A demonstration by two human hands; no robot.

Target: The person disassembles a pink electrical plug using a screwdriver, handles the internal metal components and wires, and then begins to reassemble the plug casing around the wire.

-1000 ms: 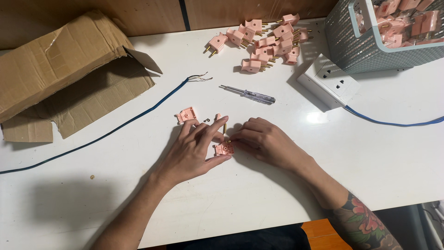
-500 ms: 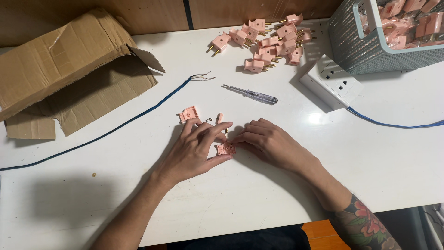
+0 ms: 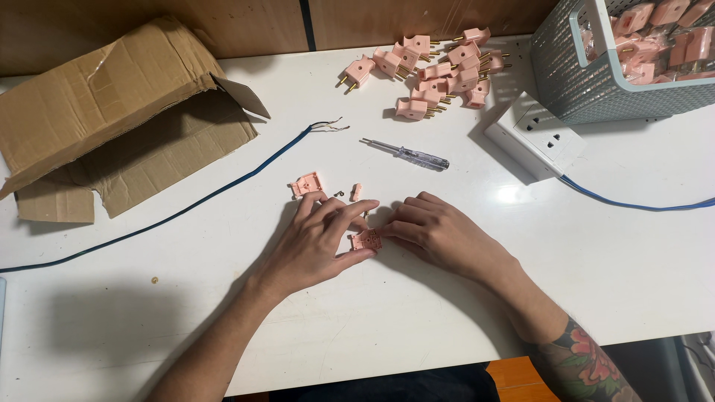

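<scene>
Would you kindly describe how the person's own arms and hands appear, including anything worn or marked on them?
Both hands, left hand and right hand, are bare: no gloves, rings or watch visible. Both forearms are unsleeved. The right forearm carries a colourful floral tattoo with red blossoms and dark green leaves.

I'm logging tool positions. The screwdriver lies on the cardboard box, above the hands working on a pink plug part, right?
Not quite. The head view shows the screwdriver lying on the white table, not on the cardboard box. It is above the hands, which hold a pink plug part.
</scene>
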